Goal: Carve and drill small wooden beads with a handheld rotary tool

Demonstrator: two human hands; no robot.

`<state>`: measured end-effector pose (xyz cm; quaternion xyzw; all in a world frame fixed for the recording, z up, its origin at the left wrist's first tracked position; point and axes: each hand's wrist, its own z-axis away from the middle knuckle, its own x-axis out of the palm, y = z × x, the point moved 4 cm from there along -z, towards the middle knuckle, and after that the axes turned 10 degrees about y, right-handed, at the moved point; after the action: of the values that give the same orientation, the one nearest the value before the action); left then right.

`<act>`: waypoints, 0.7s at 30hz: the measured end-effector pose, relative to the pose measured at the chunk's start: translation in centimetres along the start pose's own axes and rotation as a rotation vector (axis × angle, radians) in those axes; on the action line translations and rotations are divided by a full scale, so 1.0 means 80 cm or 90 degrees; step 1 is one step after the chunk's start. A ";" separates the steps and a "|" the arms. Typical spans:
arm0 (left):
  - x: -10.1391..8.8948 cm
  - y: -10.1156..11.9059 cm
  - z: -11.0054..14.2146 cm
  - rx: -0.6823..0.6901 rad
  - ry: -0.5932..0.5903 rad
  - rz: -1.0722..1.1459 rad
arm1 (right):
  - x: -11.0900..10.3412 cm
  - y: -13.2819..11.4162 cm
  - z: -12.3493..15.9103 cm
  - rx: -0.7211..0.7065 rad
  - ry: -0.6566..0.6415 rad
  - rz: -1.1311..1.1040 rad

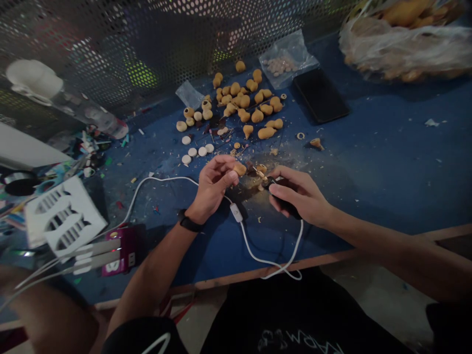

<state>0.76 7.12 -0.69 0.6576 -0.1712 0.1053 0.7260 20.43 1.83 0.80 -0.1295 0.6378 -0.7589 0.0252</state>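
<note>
My left hand [217,182], wearing a black wristband, pinches a small tan gourd [240,169] between thumb and fingers. Wrapped in my right hand [298,194] is a black rotary tool [283,196], its brass-coloured tip [261,173] pointing at the gourd with a small gap between. A white cord [254,253] with an inline switch [236,212] runs from the tool. Beyond my hands lie several small gourds [245,101], a few cut open at the left of the pile. Several round white discs [192,152] are nearer my left hand, among shavings.
A black phone [320,96] and a clear bag of small pale pieces [282,64] lie at the back. A big plastic bag of gourds [409,49] fills the far right. To the left are a purple plug box [120,250], patterned paper [66,216], a bottle [96,115] and another person's limb [51,314].
</note>
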 end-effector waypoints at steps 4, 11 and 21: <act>-0.001 -0.001 0.000 -0.010 0.003 -0.004 | -0.001 0.004 -0.002 0.017 0.006 -0.005; 0.000 -0.002 0.000 -0.008 -0.009 0.005 | -0.001 0.005 -0.002 0.026 -0.006 0.007; -0.001 -0.002 -0.001 -0.003 -0.008 -0.005 | 0.000 0.006 -0.004 0.037 -0.008 0.015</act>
<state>0.76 7.17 -0.85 0.6570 -0.1735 0.0978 0.7271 20.31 2.09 0.28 -0.1262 0.6168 -0.7758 0.0415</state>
